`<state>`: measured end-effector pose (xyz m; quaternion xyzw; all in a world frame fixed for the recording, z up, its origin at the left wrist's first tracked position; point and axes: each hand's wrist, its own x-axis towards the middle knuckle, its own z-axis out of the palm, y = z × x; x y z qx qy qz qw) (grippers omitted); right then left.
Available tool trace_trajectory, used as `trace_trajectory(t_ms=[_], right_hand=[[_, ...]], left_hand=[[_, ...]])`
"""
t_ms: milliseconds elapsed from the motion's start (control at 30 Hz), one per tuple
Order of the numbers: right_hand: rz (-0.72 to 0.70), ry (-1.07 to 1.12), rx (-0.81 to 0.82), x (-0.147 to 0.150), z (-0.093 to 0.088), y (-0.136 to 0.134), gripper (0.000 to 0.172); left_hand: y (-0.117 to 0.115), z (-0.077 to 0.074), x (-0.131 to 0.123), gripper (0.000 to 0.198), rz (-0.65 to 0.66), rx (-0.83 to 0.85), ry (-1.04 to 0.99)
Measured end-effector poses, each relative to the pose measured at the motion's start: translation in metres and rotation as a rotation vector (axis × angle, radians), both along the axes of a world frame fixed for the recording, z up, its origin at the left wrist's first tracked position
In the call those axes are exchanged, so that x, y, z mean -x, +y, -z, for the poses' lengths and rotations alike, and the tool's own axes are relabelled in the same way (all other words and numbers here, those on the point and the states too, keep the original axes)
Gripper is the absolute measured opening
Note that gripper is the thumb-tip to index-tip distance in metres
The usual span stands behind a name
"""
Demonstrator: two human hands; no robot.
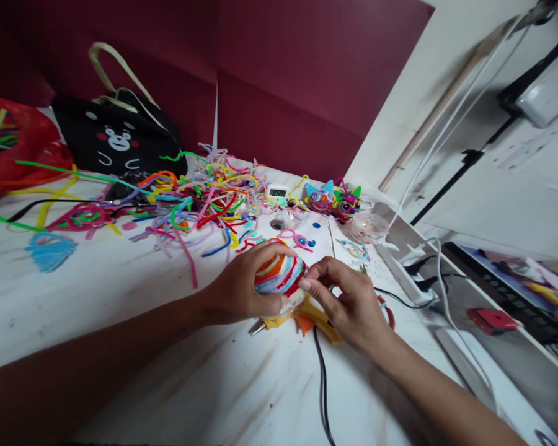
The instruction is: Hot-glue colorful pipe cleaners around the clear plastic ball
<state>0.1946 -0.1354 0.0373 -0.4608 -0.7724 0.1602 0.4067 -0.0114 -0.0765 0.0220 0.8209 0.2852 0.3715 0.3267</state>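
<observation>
My left hand [242, 286] is wrapped round a clear ball [283, 272] covered in stripes of red, light blue, white and orange pipe cleaner. Part of its lower side shows bare, see-through plastic. At the ball's right edge, my right hand [348, 297] has thumb and forefinger pinched together; whatever is between the fingertips is too small to make out. Just below the hands lies a yellow glue gun [323, 322] with a metal nozzle pointing left, partly hidden by the ball and my right hand.
A tangled heap of pipe cleaners [214, 192] spreads behind my hands. Two colourful pipe-cleaner animal heads [320, 198] sit by a small white digital timer [277, 192]. A black bag [116, 133] stands at the back left, and a power strip [411, 279] with cords is on the right.
</observation>
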Motion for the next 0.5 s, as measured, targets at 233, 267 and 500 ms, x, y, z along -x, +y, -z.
trace_trajectory(t_ms=[233,267,500], right_hand=[[-0.038,-0.047,-0.005,-0.0029,-0.0037,-0.0009,0.011],[-0.036,-0.049,-0.009,-0.0024,-0.0033,-0.0013,0.011],[-0.05,-0.027,0.065,-0.005,-0.0042,0.0045,0.011]], left_hand=[[0.0009,-0.0004,-0.0006,0.057,0.026,-0.005,-0.001],[0.0009,-0.0006,-0.0008,0.057,0.03,-0.004,-0.006],[0.0013,0.007,0.0052,0.064,0.031,0.004,-0.03]])
